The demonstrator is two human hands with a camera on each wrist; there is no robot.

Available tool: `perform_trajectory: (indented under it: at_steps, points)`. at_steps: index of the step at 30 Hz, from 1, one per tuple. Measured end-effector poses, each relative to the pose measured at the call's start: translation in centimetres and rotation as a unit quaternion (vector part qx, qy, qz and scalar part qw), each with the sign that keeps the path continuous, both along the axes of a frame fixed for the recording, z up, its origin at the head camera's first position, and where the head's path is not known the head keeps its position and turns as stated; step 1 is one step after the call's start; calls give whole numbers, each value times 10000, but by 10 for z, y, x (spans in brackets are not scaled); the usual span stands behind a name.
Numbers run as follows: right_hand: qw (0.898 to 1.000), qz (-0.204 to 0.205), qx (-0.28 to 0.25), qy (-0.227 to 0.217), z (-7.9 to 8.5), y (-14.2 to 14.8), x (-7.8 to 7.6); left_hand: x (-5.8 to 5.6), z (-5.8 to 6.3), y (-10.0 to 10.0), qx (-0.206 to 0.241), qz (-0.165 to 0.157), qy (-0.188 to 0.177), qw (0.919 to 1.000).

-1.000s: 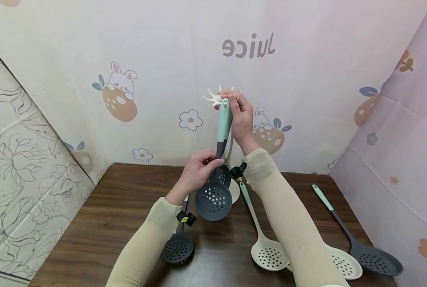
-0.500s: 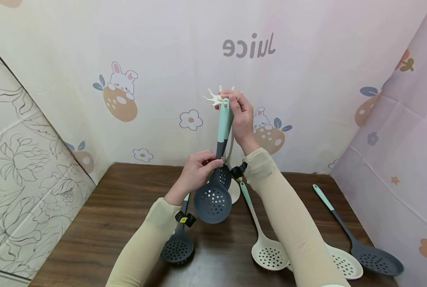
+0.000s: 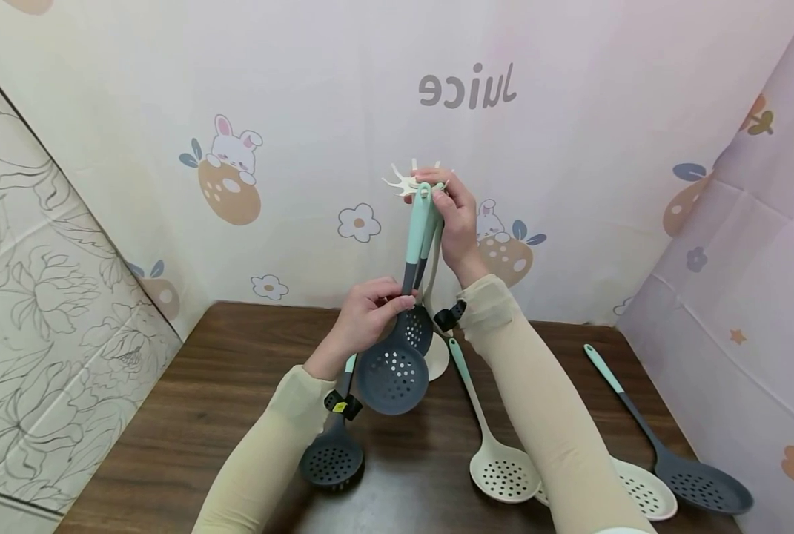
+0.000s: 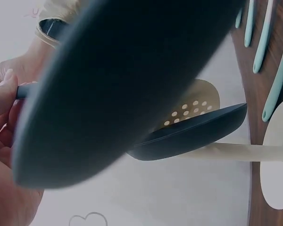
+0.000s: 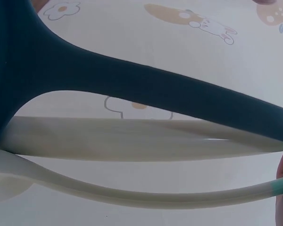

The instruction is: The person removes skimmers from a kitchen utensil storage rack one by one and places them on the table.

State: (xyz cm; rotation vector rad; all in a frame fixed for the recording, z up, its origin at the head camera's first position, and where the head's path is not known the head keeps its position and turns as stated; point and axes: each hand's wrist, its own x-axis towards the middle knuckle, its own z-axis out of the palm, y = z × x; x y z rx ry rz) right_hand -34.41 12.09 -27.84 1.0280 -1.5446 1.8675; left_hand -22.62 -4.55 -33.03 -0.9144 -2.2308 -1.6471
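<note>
My left hand (image 3: 373, 315) pinches the neck of a dark grey skimmer (image 3: 392, 382) with a mint handle, whose looped end is up at the hooks of a cream utensil stand (image 3: 403, 182). My right hand (image 3: 458, 226) grips the stand's top, fingers round the hooks and thumb by the handle ends. A second dark skimmer (image 3: 417, 330) hangs just behind the first. In the left wrist view the held skimmer's bowl (image 4: 127, 89) fills the middle, with a cream skimmer (image 4: 198, 101) hanging farther back. The right wrist view shows the stand's post (image 5: 108, 139) and a cream handle (image 5: 179, 200).
The stand's round base (image 3: 439, 360) rests on the brown wooden table (image 3: 223, 386). Another dark skimmer (image 3: 332, 458) lies under my left forearm. Cream skimmers (image 3: 503, 475) and a dark slotted turner (image 3: 700, 482) lie to the right. Patterned curtains (image 3: 316, 111) stand close behind.
The held skimmer's bowl has swung slightly left and down, and the second mint handle shows more beside the first. Both hands keep their grip; the head view has shifted a little.
</note>
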Motion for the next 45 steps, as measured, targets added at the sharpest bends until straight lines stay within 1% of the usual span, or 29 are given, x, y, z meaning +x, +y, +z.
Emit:
perform_trajectory:
  at_steps: [6,11,17,25,29,33,36,41,45]
  points:
    - [9999,120,-6,-11,-1,2,-1,-2,-3,2,-9,20,-47,10000]
    - [9998,172,36,-13,-2,2,-1,-2,-4,3,20,39,-109,9999]
    - [9998,153,115,60,-1,2,-1,-2,-2,4,28,-25,-165,9999]
    - [9998,-8,188,42,-1,0,-1,1,-1,3,79,24,-75,9999]
    - [9999,-26,159,60,-1,1,0,2,-2,3,176,-72,-121,9997]
    - [9998,-17,186,28,-2,2,0,-11,-18,1,333,-356,-120,9987]
    - [9998,20,187,15,-2,3,0,-18,-28,1,447,-566,-140,9973]
    - [9999,59,152,50,-3,4,-1,-7,-21,3,672,-709,-202,9950]
    - [9997,-156,155,69,-3,3,-2,5,-10,6,787,-733,-14,9942]
